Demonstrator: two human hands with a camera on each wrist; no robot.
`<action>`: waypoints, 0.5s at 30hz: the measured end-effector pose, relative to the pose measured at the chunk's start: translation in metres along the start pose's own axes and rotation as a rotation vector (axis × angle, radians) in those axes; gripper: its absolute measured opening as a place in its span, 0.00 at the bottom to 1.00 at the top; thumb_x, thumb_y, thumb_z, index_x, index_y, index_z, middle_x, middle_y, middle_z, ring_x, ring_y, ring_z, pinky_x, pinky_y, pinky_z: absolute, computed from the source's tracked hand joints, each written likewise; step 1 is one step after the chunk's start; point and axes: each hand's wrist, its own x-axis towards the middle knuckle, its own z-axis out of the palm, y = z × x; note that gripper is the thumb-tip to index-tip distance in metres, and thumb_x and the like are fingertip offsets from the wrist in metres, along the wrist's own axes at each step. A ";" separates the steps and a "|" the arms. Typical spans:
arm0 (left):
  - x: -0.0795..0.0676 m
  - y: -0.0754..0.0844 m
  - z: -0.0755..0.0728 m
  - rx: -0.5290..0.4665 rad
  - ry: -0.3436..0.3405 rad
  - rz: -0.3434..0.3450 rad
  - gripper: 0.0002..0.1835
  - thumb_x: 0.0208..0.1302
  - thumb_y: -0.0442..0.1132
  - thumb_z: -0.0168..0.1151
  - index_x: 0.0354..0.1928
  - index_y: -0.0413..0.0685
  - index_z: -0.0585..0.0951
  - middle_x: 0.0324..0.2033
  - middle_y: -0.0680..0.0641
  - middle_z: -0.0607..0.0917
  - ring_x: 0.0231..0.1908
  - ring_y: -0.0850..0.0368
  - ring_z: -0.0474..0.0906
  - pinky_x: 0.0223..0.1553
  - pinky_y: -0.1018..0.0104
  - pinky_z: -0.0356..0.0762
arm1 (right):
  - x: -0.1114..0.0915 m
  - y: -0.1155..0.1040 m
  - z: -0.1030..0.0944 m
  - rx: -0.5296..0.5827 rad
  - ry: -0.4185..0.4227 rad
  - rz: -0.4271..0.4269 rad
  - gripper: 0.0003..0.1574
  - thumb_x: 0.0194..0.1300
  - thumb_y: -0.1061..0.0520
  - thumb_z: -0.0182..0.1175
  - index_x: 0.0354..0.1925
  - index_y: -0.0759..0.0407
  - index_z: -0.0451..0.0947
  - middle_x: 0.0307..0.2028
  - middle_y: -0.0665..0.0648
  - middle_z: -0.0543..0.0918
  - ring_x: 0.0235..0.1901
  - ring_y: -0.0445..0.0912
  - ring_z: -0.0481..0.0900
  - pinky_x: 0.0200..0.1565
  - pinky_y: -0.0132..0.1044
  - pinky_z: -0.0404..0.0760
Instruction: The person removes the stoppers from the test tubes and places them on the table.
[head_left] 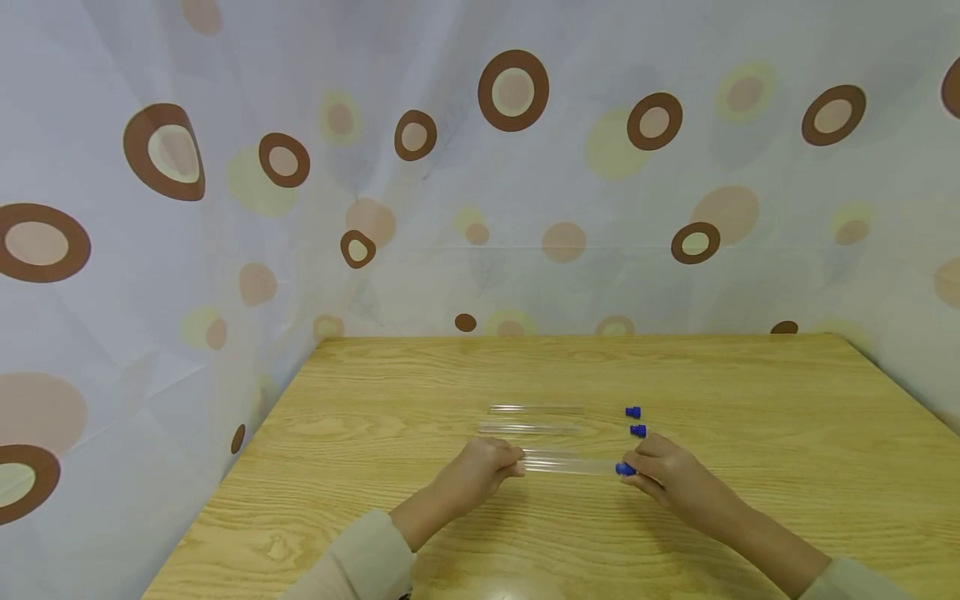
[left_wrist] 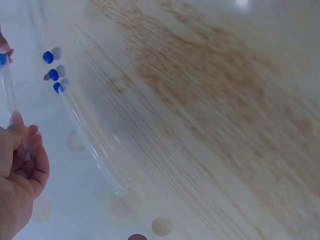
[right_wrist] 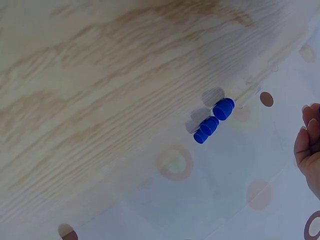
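My left hand [head_left: 477,472] grips a clear test tube [head_left: 573,466] near its left end, above the table. At the tube's right end my right hand [head_left: 672,479] pinches a blue stopper [head_left: 625,469]. The stopper meets the tube's mouth; how far it is seated I cannot tell. In the left wrist view the left hand [left_wrist: 22,175] has its fingers curled round the tube [left_wrist: 9,92]. Only part of the right hand [right_wrist: 312,150] shows at the right wrist view's edge.
Beyond the hands, clear tubes [head_left: 528,428] lie side by side on the wooden table [head_left: 360,467]. Loose blue stoppers [head_left: 633,412] lie right of them; the right wrist view shows three stoppers [right_wrist: 223,108]. A patterned curtain [head_left: 525,183] borders the table's back and sides.
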 end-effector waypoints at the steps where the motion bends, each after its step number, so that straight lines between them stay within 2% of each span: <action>1: 0.000 0.000 0.000 -0.007 -0.006 -0.005 0.09 0.59 0.32 0.59 0.38 0.33 0.83 0.33 0.43 0.87 0.37 0.54 0.85 0.41 0.81 0.79 | 0.000 0.000 0.000 0.000 0.002 -0.003 0.29 0.68 0.44 0.39 0.31 0.60 0.80 0.26 0.46 0.72 0.28 0.33 0.65 0.27 0.13 0.64; 15: 0.000 -0.002 -0.002 -0.078 -0.043 -0.048 0.11 0.59 0.32 0.59 0.41 0.32 0.82 0.35 0.40 0.87 0.37 0.52 0.85 0.39 0.81 0.79 | 0.003 0.000 0.000 -0.025 0.041 -0.041 0.32 0.70 0.45 0.35 0.31 0.63 0.80 0.28 0.48 0.75 0.29 0.38 0.68 0.30 0.14 0.66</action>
